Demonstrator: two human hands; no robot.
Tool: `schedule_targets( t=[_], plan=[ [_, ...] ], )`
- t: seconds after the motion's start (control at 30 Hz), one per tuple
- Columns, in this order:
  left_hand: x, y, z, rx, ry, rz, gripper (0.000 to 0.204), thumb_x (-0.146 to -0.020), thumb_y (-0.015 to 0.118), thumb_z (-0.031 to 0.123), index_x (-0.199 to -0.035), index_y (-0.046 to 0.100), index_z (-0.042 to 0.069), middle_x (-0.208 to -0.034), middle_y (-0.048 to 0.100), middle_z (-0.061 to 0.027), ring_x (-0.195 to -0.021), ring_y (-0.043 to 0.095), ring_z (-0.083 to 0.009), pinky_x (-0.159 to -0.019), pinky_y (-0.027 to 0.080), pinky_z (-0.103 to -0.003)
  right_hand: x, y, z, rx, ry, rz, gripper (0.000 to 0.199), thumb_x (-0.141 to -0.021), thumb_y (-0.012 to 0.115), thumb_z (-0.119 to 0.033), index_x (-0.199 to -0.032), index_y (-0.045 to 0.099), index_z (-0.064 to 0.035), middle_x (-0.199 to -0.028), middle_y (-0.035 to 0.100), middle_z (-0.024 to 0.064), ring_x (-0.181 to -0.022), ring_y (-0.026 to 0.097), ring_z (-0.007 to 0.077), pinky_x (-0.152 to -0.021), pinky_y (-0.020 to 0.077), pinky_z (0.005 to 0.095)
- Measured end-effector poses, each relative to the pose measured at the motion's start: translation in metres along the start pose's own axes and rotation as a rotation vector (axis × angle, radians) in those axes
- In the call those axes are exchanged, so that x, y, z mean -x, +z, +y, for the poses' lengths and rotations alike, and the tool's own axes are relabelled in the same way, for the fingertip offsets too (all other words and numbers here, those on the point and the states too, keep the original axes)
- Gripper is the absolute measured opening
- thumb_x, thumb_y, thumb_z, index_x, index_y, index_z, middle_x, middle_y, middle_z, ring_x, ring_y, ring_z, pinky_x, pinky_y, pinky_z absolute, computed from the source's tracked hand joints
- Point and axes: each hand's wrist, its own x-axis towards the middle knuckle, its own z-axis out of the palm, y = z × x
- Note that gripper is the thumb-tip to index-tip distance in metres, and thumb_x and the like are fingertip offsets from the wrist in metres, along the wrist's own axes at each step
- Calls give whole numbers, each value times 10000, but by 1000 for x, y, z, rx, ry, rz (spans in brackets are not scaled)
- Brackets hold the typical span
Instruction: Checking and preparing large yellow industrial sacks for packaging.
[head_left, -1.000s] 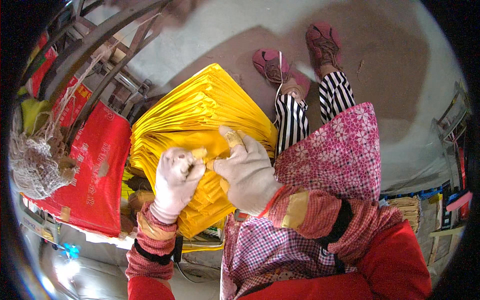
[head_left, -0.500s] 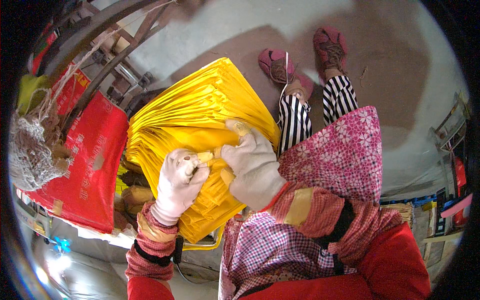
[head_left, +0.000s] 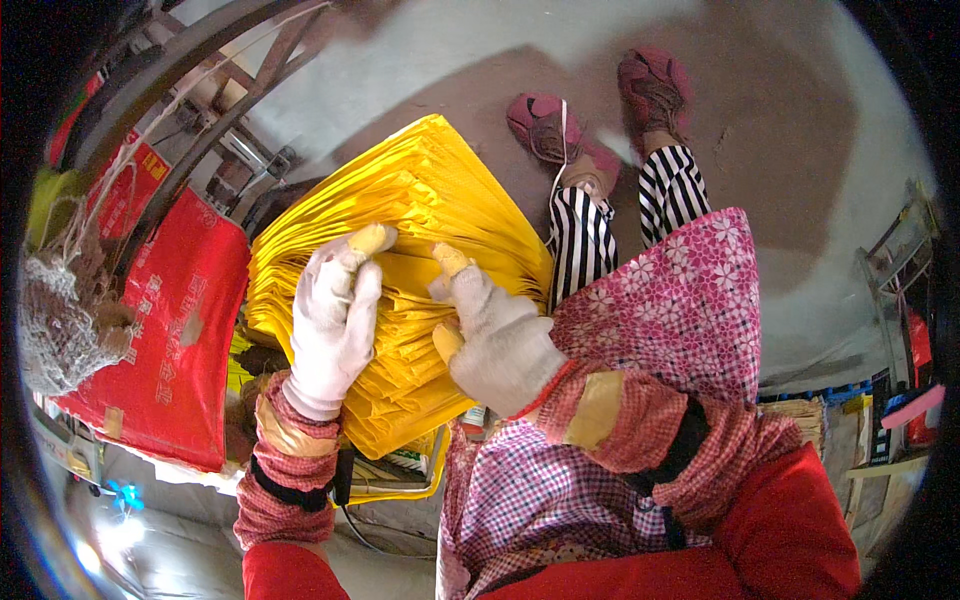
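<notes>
Both hands are pinching edges in the yellow bag stack (head_left: 420,210) at center, L hand (head_left: 335,320) at 9 o'clock, R hand (head_left: 495,340) at 3, w/ most of the stack apparently yet to be gone through.

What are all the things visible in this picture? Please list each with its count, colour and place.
stack of yellow sheets: one stack, yellow, centre, under both hands
red printed bags: a pile, count unclear, red, left of the stack
tangle of twine: one, grey-white, far left
metal frame: one, dark, upper left
floor: grey and brown, top and right
shoes: two, pinkish red, top centre
striped trousers: one pair, black and white, below the shoes
floral apron: one, pink, right of centre
left hand: white glove with yellowed fingertips, resting on the stack
right hand: white glove with yellowed fingertips, pressed on the stack's edges
</notes>
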Motion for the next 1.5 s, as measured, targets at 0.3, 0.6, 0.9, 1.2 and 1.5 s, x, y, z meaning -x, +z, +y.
schedule_targets(
  t=[0.3, 0.6, 0.9, 1.2, 1.5],
  plan=[
    [-14, 1, -3, -169, 121, -99, 385, -796, 638, 0, -1170, 565, 55, -896, 648, -87, -823, 601, -261, -762, 483, -365, -3, -4, 4, -247, 78, 4, 638, -804, 586, -187, -1359, 337, 4, -1070, 599, 204, -918, 611, 345, -788, 488, 418],
    [13, 0, 8, -32, -54, -183, 444, -878, 528, 21, -1315, 448, 17, -813, 682, -75, -696, 616, -215, -732, 478, -339, -7, -4, 7, -254, 152, -68, 662, -808, 590, -232, -1371, 325, -7, -1122, 587, 225, -944, 605, 363, -812, 485, 425],
    [17, -3, 7, -99, -131, -175, 410, -874, 549, 65, -1275, 498, 1, -820, 636, -97, -737, 585, -244, -740, 467, -359, -17, -22, 0, 16, 31, -278, 307, -833, 554, -215, -1110, 572, -84, -1031, 594, 160, -937, 600, 345, -778, 481, 434],
    [21, -3, -2, -99, -76, -161, 405, -900, 504, 10, -1304, 477, 11, -846, 617, -72, -722, 567, -141, -697, 477, -263, -18, -12, 6, 300, -224, 128, 219, -827, 505, -239, -920, 681, -147, -1243, 535, 169, -1126, 479, 357, -972, 365, 459],
    [7, -1, 1, -212, -120, -69, 419, -843, 614, 74, -1248, 520, 20, -849, 638, -103, -750, 593, -267, -740, 476, -365, -15, -14, 5, 215, -246, -187, 200, -817, 515, -195, -923, 661, -107, -1001, 585, 91, -980, 546, 274, -865, 420, 377]
  ],
)
